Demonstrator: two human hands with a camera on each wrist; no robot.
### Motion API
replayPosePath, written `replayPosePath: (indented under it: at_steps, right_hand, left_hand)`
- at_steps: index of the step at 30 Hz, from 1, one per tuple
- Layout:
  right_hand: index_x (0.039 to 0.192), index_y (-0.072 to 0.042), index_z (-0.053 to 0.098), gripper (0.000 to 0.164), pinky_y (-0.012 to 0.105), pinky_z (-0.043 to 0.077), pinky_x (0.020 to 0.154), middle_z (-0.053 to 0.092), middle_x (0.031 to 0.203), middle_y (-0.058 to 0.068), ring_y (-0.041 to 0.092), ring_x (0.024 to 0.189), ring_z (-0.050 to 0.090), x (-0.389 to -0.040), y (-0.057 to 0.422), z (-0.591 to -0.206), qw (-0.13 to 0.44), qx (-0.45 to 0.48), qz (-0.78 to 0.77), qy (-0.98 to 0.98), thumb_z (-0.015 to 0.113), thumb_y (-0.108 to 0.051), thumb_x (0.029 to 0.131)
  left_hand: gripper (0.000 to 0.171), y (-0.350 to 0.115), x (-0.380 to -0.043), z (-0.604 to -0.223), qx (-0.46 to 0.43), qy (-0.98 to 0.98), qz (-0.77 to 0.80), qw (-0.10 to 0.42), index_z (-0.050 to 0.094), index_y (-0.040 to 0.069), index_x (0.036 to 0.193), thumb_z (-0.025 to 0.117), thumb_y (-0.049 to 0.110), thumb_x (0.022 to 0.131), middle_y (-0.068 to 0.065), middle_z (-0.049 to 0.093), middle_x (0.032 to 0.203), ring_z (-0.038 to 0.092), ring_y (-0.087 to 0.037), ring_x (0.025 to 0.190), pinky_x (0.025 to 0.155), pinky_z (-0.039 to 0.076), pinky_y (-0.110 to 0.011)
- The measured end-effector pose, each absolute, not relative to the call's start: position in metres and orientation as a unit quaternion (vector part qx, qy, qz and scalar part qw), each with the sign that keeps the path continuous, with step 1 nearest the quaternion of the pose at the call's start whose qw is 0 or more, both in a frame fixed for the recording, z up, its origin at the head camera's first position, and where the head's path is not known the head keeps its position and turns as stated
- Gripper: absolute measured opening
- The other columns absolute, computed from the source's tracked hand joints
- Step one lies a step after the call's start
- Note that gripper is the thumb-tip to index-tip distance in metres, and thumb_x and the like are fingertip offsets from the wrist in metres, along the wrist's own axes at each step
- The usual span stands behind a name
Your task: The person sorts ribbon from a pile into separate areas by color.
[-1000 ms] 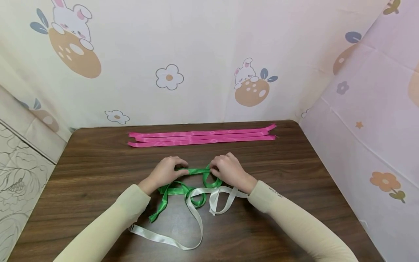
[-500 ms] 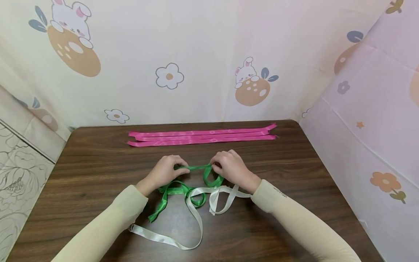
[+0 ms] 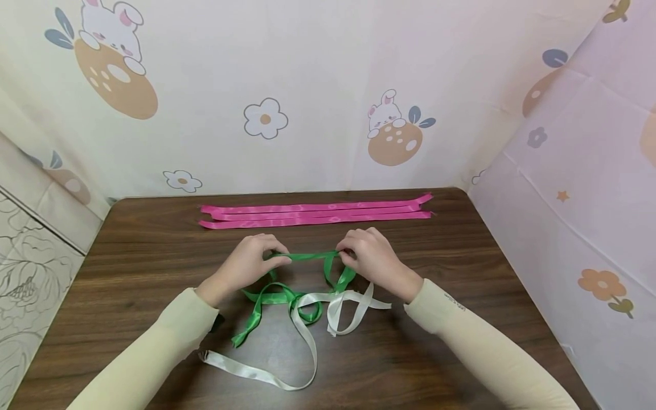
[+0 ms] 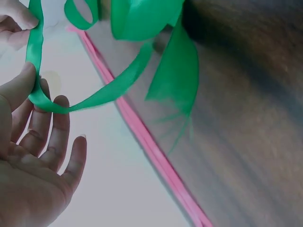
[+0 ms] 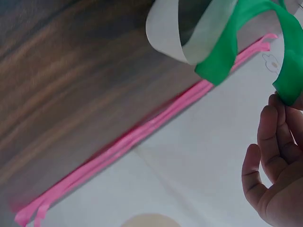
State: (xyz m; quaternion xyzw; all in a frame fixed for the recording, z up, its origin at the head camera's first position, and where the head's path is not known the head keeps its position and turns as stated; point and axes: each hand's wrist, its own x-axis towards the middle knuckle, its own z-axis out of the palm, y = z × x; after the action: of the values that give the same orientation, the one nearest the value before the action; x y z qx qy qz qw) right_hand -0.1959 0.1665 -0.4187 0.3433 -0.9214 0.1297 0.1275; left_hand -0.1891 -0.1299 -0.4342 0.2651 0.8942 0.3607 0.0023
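Observation:
A green ribbon (image 3: 310, 256) is stretched between my two hands above the table. My left hand (image 3: 249, 262) pinches it between thumb and fingers; in the left wrist view the green ribbon (image 4: 109, 92) bends round the index fingertip and trails down. My right hand (image 3: 373, 259) pinches the other end of the taut stretch, and a loop hangs below it. Nearer to me, the rest of the green ribbon lies in loose curls, tangled with a white ribbon (image 3: 248, 371). The white ribbon (image 5: 163, 33) also shows in the right wrist view, looped beside the green.
Several pink ribbons (image 3: 318, 216) lie side by side along the back of the dark wooden table (image 3: 154, 256). A patterned curtain (image 3: 318, 154) stands behind the table's rear edge, and another hangs at the right.
Both hands have risen and moved a little apart, drawing the green stretch longer and lifting more of it. The white and pink ribbons stay nearly where they were.

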Motion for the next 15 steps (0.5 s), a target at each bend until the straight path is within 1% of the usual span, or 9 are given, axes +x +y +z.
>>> replayPosePath:
  at_steps: [6,15]
  right_hand:
    - [0.092,-0.012,0.080,0.008,0.034,0.050,0.073,0.074,0.087,-0.001,0.014,0.077,0.065,-0.197,0.174,-0.408,0.136,0.326,0.140,-0.925,0.076,-0.008,0.087]
    - [0.091,-0.011,0.078,0.007,0.031,0.043,0.067,0.072,0.086,0.000,0.015,0.077,0.061,-0.198,0.184,-0.398,0.157,0.312,0.151,-0.925,0.075,-0.008,0.087]
  left_hand:
    - [0.009,-0.137,-0.188,-0.427,0.262,0.895,0.360,-0.009,0.080,0.016,0.097,0.081,0.021,0.089,0.004,0.075,0.091,0.065,-0.012,0.085,0.079,0.057,-0.042]
    - [0.011,-0.145,-0.189,-0.421,0.247,0.900,0.359,-0.018,0.080,0.017,0.098,0.082,0.022,0.088,0.003,0.077,0.095,0.067,-0.015,0.089,0.082,0.057,-0.043]
